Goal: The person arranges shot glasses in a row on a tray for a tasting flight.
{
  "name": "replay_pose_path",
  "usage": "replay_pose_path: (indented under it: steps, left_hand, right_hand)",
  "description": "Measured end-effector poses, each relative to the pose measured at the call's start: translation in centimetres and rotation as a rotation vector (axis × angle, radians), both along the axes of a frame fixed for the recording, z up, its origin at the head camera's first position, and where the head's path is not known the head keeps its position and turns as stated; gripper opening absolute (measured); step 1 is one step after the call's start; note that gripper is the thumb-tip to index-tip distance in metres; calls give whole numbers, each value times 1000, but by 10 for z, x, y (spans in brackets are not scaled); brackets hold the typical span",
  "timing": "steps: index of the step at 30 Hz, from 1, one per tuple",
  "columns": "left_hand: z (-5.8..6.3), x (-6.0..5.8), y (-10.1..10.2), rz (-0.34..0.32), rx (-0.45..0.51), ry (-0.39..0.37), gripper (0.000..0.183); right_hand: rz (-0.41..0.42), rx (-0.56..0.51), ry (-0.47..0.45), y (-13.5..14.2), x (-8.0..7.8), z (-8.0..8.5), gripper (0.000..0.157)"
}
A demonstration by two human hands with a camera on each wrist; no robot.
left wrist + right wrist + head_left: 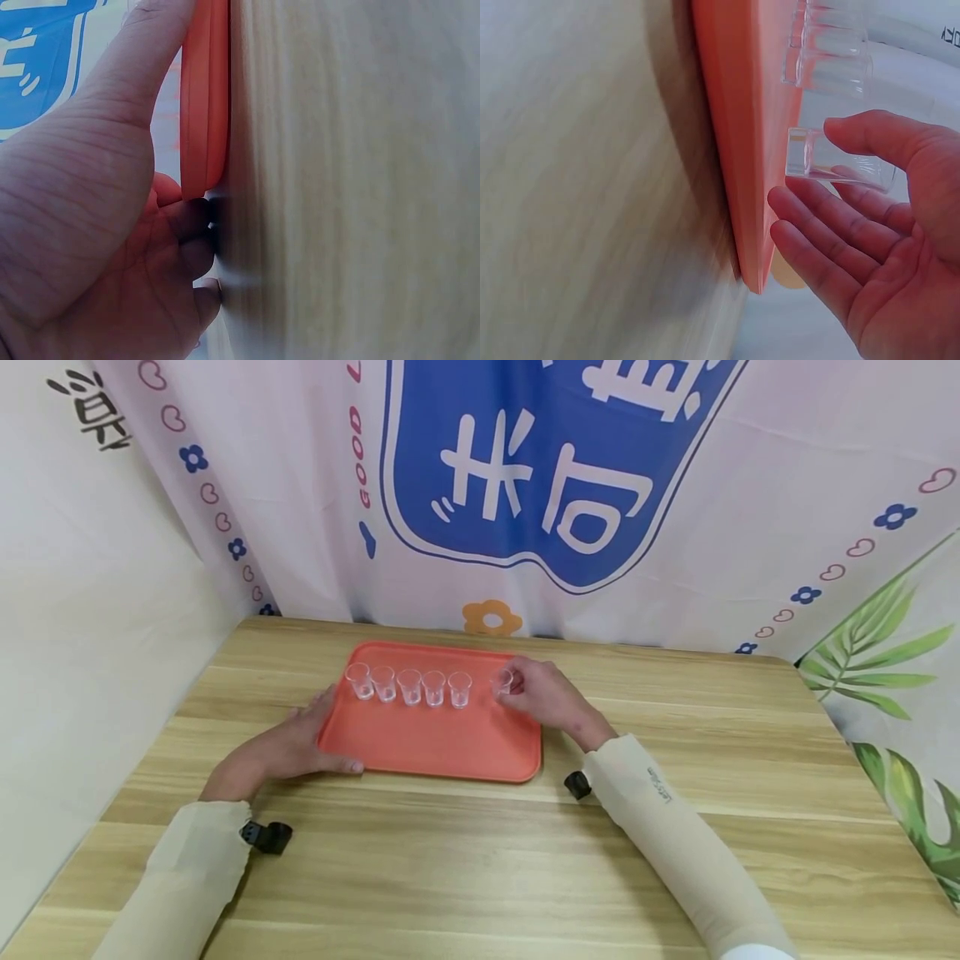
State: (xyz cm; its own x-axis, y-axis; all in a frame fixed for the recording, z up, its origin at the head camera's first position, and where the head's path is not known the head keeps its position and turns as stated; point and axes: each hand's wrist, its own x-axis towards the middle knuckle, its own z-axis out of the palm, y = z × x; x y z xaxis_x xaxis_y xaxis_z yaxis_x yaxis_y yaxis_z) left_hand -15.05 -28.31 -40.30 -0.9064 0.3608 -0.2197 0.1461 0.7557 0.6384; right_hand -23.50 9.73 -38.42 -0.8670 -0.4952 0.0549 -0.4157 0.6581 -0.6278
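Note:
A row of several small clear cups (409, 687) stands on a red tray (427, 743), along its back half. At the right end of the tray, my right hand (547, 693) pinches another clear cup (840, 159) between thumb and fingers. That cup is upright and set apart from the row by a gap. My left hand (296, 747) rests against the tray's front left corner, its thumb along the front edge and its other fingers spread by the left side. In the left wrist view, those fingertips (196, 255) lie low beside the tray corner, close to the table.
The tray lies on a wood-grain table (465, 868), near its back edge. Behind it hangs a printed curtain (315, 527) with blue and pink patterns. A white wall covering (97, 610) borders the left side, and a leaf-printed cloth (885, 660) the right.

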Motion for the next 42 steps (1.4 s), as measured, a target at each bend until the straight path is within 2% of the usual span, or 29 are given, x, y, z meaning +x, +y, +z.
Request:
replay_pose_path:
  steps: [9, 18, 30, 42]
  left_hand:
    - [1, -1, 1, 14, 23, -20, 133]
    - [-1, -2, 0, 17, 13, -25, 133]
    - [-1, -2, 0, 17, -22, -21, 136]
    - [-2, -1, -1, 15, 0, -14, 134]
  right_hand:
    - [30, 3, -24, -9, -3, -1, 19]
    - [28, 33, -47, -16, -6, -1, 24]
    - [35, 41, -43, -19, -6, -3, 23]
    - [23, 68, -31, -21, -7, -4, 25]
